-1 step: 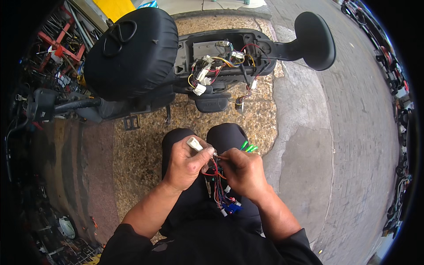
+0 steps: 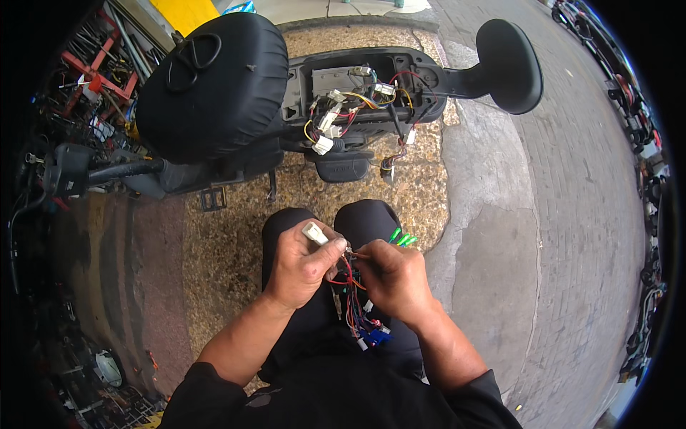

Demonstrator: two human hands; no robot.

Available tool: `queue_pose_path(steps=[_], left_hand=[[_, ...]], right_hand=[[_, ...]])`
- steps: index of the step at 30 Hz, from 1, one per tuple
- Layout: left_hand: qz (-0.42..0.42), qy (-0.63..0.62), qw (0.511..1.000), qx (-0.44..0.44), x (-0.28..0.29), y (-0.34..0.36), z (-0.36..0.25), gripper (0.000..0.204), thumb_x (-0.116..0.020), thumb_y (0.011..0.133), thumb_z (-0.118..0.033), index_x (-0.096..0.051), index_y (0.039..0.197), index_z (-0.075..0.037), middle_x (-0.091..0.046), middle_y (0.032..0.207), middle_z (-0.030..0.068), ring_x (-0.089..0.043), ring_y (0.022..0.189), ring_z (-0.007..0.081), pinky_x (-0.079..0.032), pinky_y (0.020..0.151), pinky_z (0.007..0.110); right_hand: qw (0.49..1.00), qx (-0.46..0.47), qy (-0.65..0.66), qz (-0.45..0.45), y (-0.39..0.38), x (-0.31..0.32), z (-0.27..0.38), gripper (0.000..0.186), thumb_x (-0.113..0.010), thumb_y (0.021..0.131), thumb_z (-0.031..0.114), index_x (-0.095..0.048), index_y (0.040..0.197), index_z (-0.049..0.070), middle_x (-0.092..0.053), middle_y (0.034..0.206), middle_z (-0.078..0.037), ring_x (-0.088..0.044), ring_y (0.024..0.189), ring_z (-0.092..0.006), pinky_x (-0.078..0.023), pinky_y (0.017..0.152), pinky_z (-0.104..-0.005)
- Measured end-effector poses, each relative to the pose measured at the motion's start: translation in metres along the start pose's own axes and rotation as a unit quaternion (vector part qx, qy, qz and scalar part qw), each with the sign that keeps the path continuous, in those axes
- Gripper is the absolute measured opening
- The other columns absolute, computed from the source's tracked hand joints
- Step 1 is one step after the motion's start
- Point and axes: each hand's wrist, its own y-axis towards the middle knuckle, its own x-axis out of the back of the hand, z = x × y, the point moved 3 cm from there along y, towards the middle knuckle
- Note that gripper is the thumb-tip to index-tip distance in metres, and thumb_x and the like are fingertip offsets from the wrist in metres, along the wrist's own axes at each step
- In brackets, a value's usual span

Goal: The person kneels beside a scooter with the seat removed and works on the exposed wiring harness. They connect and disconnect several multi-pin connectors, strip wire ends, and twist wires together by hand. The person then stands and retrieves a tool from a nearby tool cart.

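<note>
A bundle of coloured wires [image 2: 349, 307] hangs on the wearer's side of the scooter [image 2: 250, 163], its blue connector [image 2: 375, 337] farthest from it. The left hand [image 2: 299, 266], nearer the scooter's black seat [image 2: 221, 93], pinches the wires' upper end and holds a white connector [image 2: 314, 232]. The right hand [image 2: 396, 279], nearer the scooter's backrest [image 2: 509, 68], is closed on a thin reddish wire [image 2: 359, 255]. White plugs [image 2: 329, 118] cluster on the scooter.

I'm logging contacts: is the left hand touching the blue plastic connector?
Apart. The head view shows the blue plastic connector lower in the picture than the left hand, with black trouser fabric visible between them.
</note>
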Motion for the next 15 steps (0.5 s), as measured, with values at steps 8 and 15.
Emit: queue_pose_path(steps=[8, 15], left_hand=[[-0.017, -0.016, 1.0, -0.011, -0.0034, -0.0005, 0.0002, 0.007, -0.065, 0.089, -0.003, -0.06, 0.085, -0.002, -0.06, 0.071, 0.0024, -0.053, 0.055, 0.0069, -0.042, 0.049, 0.021], [-0.016, 0.012, 1.0, -0.019, -0.0027, 0.0008, 0.002, 0.008, -0.064, 0.089, -0.002, -0.058, 0.084, -0.003, -0.059, 0.07, 0.0018, -0.053, 0.055, 0.0066, -0.042, 0.049, 0.021]], right_hand=[[1.0, 0.011, -0.005, -0.005, -0.001, -0.0007, -0.0001, 0.009, -0.066, 0.08, -0.002, -0.062, 0.087, 0.001, -0.066, 0.079, -0.017, -0.067, 0.073, -0.0369, -0.053, 0.061, -0.0401], [0.999, 0.011, -0.014, -0.027, -0.0023, -0.0018, 0.0003, 0.01, -0.068, 0.08, -0.001, -0.064, 0.089, 0.002, -0.068, 0.076, -0.016, -0.069, 0.069, -0.0334, -0.053, 0.059, -0.038]])
